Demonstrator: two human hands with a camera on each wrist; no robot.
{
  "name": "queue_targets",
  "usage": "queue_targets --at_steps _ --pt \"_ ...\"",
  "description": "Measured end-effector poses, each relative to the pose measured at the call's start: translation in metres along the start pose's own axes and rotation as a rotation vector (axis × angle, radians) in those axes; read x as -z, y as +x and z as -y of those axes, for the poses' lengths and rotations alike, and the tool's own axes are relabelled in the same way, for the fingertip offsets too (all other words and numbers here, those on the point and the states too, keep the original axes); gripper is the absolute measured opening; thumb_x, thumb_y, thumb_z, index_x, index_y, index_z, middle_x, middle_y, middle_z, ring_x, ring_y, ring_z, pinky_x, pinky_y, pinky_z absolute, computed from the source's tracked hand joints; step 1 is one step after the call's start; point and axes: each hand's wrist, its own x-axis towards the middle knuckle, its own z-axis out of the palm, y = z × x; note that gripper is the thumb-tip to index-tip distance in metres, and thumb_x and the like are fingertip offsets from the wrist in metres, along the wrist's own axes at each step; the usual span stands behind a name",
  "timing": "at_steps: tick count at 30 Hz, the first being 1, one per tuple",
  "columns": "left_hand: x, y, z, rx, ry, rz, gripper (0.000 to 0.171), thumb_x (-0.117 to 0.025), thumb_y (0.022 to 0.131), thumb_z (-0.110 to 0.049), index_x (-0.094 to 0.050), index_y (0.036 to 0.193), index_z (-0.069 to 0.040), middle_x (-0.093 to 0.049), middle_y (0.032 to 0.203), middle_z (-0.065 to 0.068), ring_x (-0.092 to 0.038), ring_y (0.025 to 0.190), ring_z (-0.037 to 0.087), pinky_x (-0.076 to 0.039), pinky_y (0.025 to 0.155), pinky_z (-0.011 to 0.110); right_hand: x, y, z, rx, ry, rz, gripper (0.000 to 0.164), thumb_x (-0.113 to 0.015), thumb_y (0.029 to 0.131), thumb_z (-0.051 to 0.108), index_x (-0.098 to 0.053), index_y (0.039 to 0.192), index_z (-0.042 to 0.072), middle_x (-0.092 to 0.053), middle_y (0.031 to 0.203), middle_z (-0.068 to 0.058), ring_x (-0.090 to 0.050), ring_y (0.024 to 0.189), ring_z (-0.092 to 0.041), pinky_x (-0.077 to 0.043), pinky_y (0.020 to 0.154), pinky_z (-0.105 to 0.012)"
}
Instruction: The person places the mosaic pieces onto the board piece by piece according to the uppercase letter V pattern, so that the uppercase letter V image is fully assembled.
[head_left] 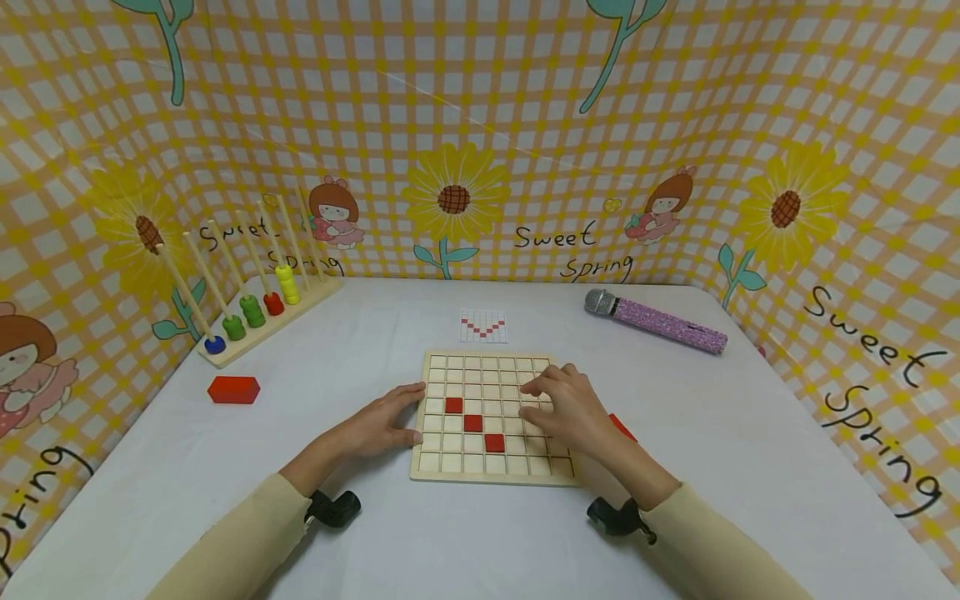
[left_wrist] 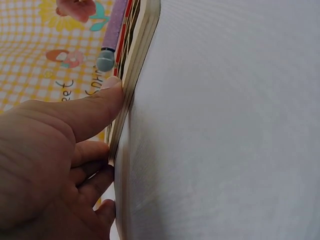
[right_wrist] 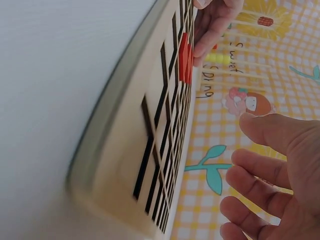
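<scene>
A square wooden grid board (head_left: pixel 480 479) lies on the table, with three red square tiles (head_left: pixel 473 423) in a descending diagonal on it. My left hand (head_left: pixel 377 425) rests against the board's left edge, thumb and fingers spread along it; the left wrist view shows the thumb touching the wooden side (left_wrist: pixel 134 60). Above the right part of the grid hovers my right hand (head_left: pixel 570 412). Its thumb and forefinger stand apart, and the right wrist view shows the loosely bent fingers (right_wrist: pixel 252 162) with nothing between them.
Behind the board lies a small card (head_left: pixel 483 327) with red squares in a V. A red object (head_left: pixel 622 427) is partly hidden by the right arm. A purple glittery microphone (head_left: pixel 660 323) lies back right. Left are a red block (head_left: pixel 234 390) and a bead-and-peg rack (head_left: pixel 270 326).
</scene>
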Motion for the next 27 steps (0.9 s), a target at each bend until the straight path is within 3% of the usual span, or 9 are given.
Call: queue_targets --at_steps 27 --pt "0.000 0.001 0.001 0.005 0.000 0.008 0.070 -0.069 0.085 -0.018 -0.036 0.143 0.003 -0.028 0.154 0.016 -0.025 0.143 0.035 -0.026 0.114 0.051 0.017 -0.036 -0.028 0.008 -0.051 -0.038 0.031 -0.077 0.075 0.022 -0.071 0.101 0.008 -0.065 0.092 -0.003 -0.048 0.088 -0.021 -0.035 0.077 -0.036"
